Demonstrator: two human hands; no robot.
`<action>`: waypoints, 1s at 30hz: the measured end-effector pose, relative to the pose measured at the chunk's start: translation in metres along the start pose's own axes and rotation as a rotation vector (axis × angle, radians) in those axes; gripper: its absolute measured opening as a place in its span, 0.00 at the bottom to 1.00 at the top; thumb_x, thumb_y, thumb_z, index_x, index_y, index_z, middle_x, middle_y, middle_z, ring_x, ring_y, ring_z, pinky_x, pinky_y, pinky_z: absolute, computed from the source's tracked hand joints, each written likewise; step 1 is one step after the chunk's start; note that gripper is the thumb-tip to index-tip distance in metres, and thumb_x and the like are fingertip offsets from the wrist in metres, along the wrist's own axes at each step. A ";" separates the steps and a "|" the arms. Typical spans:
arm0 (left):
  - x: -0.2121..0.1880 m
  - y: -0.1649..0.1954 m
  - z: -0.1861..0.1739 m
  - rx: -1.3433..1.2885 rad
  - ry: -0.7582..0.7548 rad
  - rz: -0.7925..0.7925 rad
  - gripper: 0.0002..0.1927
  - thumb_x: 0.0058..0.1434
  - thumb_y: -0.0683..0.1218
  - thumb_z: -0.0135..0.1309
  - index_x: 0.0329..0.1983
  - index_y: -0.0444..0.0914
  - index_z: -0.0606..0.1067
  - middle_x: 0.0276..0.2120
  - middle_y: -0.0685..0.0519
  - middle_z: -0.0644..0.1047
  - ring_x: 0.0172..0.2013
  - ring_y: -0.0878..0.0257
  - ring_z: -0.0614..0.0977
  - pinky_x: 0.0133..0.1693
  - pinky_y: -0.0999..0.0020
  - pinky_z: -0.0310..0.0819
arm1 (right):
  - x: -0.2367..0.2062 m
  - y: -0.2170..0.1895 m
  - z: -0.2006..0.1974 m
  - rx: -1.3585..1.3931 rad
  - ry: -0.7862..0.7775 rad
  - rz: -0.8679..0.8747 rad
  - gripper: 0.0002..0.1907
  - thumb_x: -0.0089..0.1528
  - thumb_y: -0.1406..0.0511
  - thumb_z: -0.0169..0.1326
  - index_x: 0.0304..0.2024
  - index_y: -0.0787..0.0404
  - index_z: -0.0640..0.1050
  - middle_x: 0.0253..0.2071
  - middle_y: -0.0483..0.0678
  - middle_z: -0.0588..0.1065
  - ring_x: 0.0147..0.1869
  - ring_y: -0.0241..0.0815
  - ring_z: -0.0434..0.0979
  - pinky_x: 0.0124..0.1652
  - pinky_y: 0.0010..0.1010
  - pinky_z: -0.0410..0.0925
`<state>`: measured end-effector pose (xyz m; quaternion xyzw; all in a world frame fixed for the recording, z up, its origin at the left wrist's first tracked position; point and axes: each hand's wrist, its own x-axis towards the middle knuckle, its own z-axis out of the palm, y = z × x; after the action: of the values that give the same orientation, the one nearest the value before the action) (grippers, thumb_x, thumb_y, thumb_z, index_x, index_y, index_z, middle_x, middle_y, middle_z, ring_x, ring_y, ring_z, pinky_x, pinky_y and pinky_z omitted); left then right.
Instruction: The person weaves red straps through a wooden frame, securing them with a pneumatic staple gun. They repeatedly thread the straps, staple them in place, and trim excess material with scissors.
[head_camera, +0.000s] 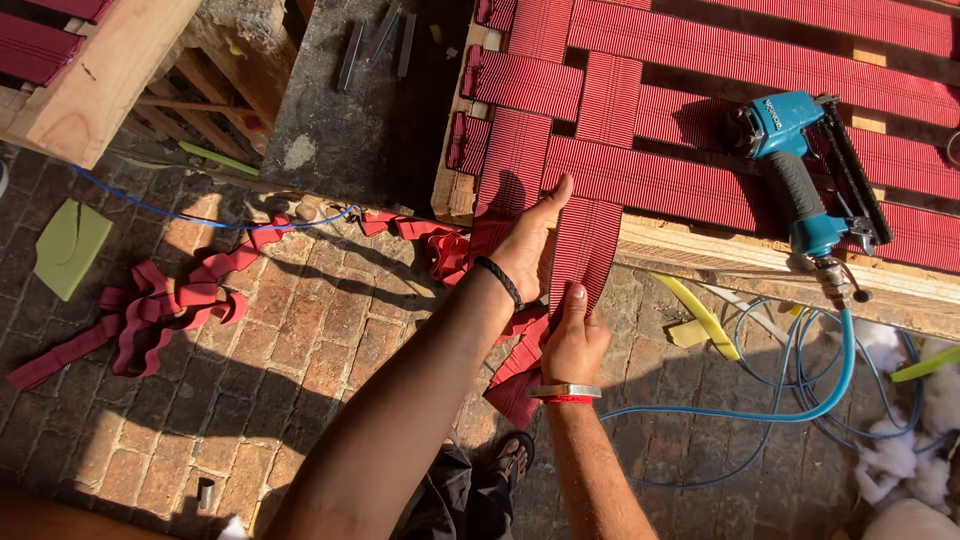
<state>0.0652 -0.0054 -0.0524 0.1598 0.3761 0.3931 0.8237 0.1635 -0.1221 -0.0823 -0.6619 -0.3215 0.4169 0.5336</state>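
1. While the left hand (530, 245) lay flat, fingers released, against a hanging red webbing strap (583, 250), the right hand (575, 340) pinched that strap's lower end below it.
2. Beyond the fingertips ran the wooden frame (700, 250); right of them rested a blue staple gun (800, 170) and its air hose (800, 410).

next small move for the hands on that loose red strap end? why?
Probably pull the red webbing strap taut over the wooden frame edge. The right hand pinches its hanging end, the left hand lies flat beside it, and the pneumatic stapler lies unused on the weave.
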 end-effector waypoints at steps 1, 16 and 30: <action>0.000 -0.002 -0.001 0.042 0.053 0.003 0.56 0.41 0.78 0.58 0.66 0.40 0.67 0.66 0.48 0.69 0.64 0.51 0.69 0.60 0.45 0.65 | -0.003 0.004 -0.001 0.008 -0.005 -0.008 0.29 0.72 0.51 0.49 0.20 0.58 0.67 0.16 0.38 0.63 0.18 0.30 0.57 0.18 0.29 0.53; 0.028 -0.059 -0.026 0.599 -0.033 0.288 0.21 0.64 0.59 0.56 0.34 0.37 0.82 0.30 0.56 0.85 0.29 0.67 0.83 0.35 0.68 0.78 | 0.044 0.029 0.030 0.242 -0.062 0.015 0.11 0.65 0.63 0.44 0.48 0.57 0.74 0.32 0.37 0.76 0.36 0.32 0.74 0.36 0.24 0.68; 0.031 -0.052 -0.020 1.167 0.143 0.289 0.29 0.68 0.66 0.52 0.31 0.37 0.81 0.22 0.43 0.79 0.25 0.51 0.81 0.31 0.54 0.75 | 0.067 -0.093 -0.118 -0.773 -0.058 -0.202 0.18 0.59 0.56 0.62 0.48 0.56 0.83 0.45 0.51 0.83 0.44 0.47 0.85 0.43 0.38 0.77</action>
<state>0.0904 -0.0153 -0.1096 0.6078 0.5587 0.2396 0.5109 0.3009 -0.0946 0.0043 -0.7671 -0.5328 0.2291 0.2742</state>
